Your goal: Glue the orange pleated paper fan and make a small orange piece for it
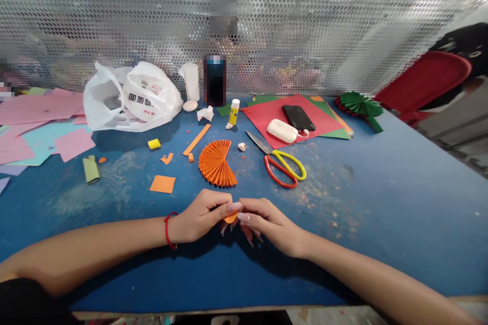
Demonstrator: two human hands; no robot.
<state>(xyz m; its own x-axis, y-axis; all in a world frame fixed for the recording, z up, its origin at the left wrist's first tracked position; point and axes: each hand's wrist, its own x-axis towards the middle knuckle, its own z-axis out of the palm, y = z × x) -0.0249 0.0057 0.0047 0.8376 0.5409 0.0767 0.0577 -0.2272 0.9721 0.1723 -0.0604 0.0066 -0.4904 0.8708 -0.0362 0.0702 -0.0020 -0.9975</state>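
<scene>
My left hand (202,216) and my right hand (263,221) meet low over the blue table (381,203), fingers curled. Between their fingertips they pinch a small orange paper piece (231,217), mostly hidden by the fingers. A red string bracelet circles my left wrist. Just beyond the hands lies a pleated orange paper fan (216,163), half open on the table. Red-and-yellow scissors (280,162) lie to the right of the fan, blades pointing up-left.
Orange scraps: a square (162,184) and a strip (196,139). A glue stick (234,111), white plastic bag (131,96), green lighter (90,169), pink and teal sheets at left. Red and green sheets carry a phone (298,117) and white case (282,130). Green fan (360,105) far right. Mesh wall behind.
</scene>
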